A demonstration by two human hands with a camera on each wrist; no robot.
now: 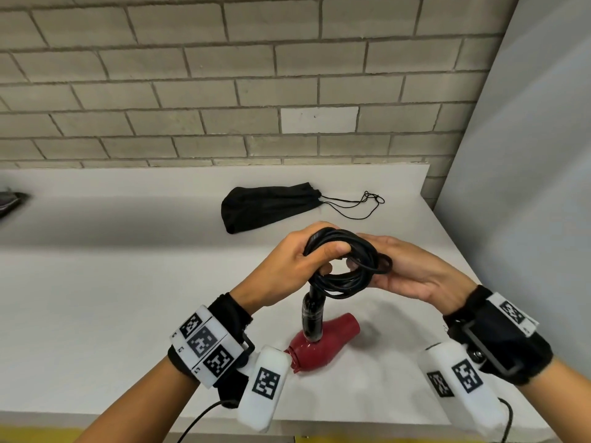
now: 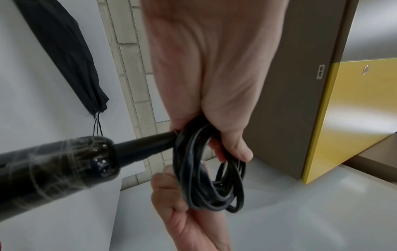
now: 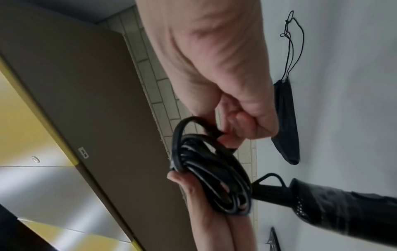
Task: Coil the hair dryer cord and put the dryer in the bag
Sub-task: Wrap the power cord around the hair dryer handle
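Observation:
Both my hands hold the coiled black cord (image 1: 345, 260) above the white table (image 1: 128, 282). My left hand (image 1: 319, 249) grips the coil's left side, thumb over the loops. My right hand (image 1: 380, 260) pinches the coil's right side, where one loop sticks out. The black handle (image 1: 312, 314) runs from the coil down to the red dryer body (image 1: 323, 343) near the table's front. I cannot tell if the body rests on the table. The black drawstring bag (image 1: 268, 206) lies flat behind my hands, its mouth drawn shut. The left wrist view shows coil (image 2: 210, 178) and handle (image 2: 53, 169).
The bag's strings (image 1: 361, 204) trail to the right toward the table's right edge. A brick wall (image 1: 224, 91) backs the table and a grey panel (image 1: 527, 187) stands at the right. A dark object (image 1: 9, 203) lies at the far left. A yellow cabinet (image 2: 354, 110) shows in the left wrist view.

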